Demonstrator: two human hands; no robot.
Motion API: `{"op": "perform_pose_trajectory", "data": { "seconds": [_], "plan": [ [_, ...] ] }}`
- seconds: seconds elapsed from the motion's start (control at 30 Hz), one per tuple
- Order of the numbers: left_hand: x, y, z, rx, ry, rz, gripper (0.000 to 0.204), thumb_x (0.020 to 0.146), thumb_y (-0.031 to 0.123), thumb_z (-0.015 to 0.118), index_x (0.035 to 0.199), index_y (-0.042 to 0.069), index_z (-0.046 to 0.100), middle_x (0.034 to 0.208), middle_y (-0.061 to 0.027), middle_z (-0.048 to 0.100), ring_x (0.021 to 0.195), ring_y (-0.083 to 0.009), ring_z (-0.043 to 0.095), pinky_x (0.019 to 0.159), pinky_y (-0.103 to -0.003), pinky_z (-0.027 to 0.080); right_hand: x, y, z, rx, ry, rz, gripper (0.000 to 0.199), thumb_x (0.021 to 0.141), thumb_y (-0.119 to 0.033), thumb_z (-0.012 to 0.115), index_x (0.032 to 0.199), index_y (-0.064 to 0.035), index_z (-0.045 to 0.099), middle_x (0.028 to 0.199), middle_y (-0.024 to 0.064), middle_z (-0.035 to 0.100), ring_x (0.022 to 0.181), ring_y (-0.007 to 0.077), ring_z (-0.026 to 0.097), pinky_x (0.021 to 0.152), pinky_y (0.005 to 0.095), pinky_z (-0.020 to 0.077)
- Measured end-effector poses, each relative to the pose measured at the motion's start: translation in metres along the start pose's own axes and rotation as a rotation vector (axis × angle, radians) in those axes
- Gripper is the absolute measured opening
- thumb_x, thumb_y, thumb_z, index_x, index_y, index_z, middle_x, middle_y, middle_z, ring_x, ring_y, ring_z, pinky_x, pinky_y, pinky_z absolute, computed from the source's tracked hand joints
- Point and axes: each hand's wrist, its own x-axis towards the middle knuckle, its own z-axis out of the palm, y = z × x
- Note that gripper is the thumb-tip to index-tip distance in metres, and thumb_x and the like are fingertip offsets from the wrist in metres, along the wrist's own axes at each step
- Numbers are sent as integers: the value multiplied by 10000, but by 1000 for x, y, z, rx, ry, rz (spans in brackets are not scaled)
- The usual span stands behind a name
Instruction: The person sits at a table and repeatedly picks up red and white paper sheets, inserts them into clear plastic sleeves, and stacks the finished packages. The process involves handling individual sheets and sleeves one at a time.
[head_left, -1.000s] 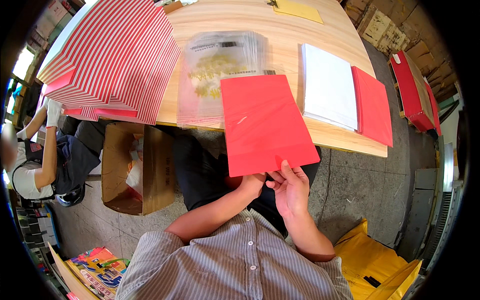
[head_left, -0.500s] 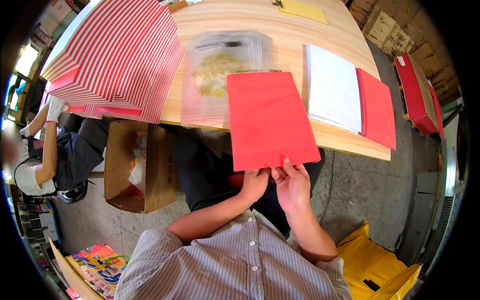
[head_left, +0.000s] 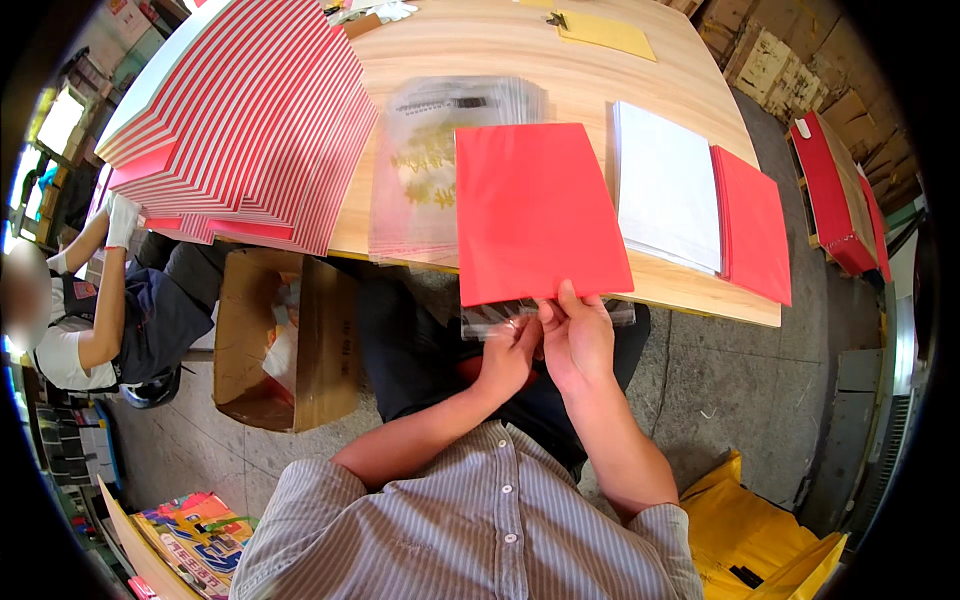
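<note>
A flat red paper sheet or booklet (head_left: 540,210) lies before me, tilted over the table's front edge. A strip of clear plastic bag (head_left: 485,318) sticks out past its near edge, toward me. My left hand (head_left: 508,355) pinches that plastic just below the red edge. My right hand (head_left: 580,338) is closed on the near edge of the red piece, thumb on top; its other fingertips are hidden beneath. Left of the red piece, partly under it, lies a pile of clear printed plastic bags (head_left: 415,180).
Red-and-white striped stacks (head_left: 250,130) rise at the table's left. White sheets (head_left: 665,190) and red pieces (head_left: 752,225) lie at the right, a yellow clipboard (head_left: 605,35) at the back. A cardboard box (head_left: 325,350) stands by my legs. A co-worker (head_left: 100,300) sits at far left.
The red piece has moved away from me, so the clear plastic strip now shows beyond its near edge. My right hand has shifted slightly forward; my left keeps near the same place.
</note>
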Motion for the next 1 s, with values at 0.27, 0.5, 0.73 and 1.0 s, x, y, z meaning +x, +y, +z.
{"op": "perform_pose_trajectory", "data": {
  "seconds": [0.27,0.5,0.73,1.0],
  "plan": [
    [32,-16,-17,-405,27,-361,254,1025,180,503,966,3,675,826,-16,660,692,-70,595,598,-243,468,49,26,-7,-20,-30,60,157,999,-88,546,1148,-90,597,1026,43,656,890,215,672,608,281,467],
    [28,-37,-27,-376,-9,-385,278,1022,256,530,969,13,655,835,-48,681,683,-126,650,598,-256,505,27,8,-24,7,-179,171,262,982,-88,528,1201,55,540,1217,183,593,1134,311,600,976,445,517],
    [28,-33,-34,-367,-46,-425,338,1006,293,569,1060,-25,670,917,-116,720,678,-142,631,642,-274,509,2,-17,-129,-376,-19,15,324,1000,-231,565,1205,20,581,1177,184,657,1001,239,676,766,355,564],
    [1,-27,-43,-138,-176,-524,345,1006,308,575,936,-14,679,760,-67,682,631,-110,607,608,-249,490,39,-10,-118,-341,-51,-77,301,991,-305,597,1115,-33,638,1031,106,691,898,188,669,727,303,532]
  ]
}}
